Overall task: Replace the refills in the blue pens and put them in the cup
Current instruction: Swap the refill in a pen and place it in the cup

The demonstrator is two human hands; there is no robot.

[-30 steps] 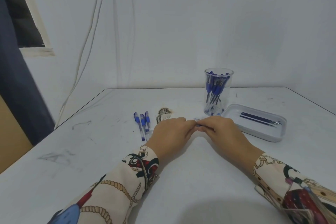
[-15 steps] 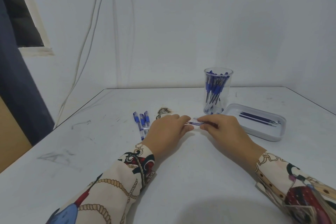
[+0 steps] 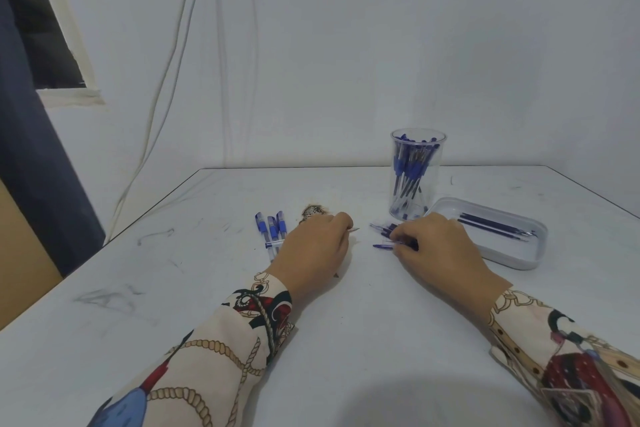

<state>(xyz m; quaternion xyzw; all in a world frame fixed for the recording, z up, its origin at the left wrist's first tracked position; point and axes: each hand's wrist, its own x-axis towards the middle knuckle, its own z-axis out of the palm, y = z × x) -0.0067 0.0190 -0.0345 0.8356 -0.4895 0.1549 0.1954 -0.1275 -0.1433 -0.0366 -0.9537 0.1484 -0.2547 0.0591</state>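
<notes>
White worktop [image 3: 346, 340], seen from the head camera, items listed from left to right. At the 10 o'clock side of the left hand, three blue-capped clear pens [image 3: 272, 230] lie side by side, caps pointing toward 12 o'clock. Just beside them, at 12 o'clock of the left hand, a small brown-and-white patterned object [image 3: 312, 211] rests on the worktop; its nature cannot be told. The left hand [image 3: 317, 248], in a patterned cream sleeve [image 3: 221, 354], lies knuckles up, fingers curled and pinching a thin refill [image 3: 354, 229] whose tip projects toward 3 o'clock. Apart from it, at 3 o'clock, the right hand [image 3: 440, 246] curls its fingers [image 3: 403, 248] round a clear blue pen barrel [image 3: 382, 246], which points toward 9 o'clock; further blue pen parts [image 3: 384, 229] lie just beyond the fingertips. At 12 o'clock of the right hand stands a clear plastic cup [image 3: 417, 149] holding many blue pens upright. At 2 o'clock of that hand lies a shallow white rectangular tray [image 3: 512, 260] containing several dark blue refills [image 3: 495, 227].
</notes>
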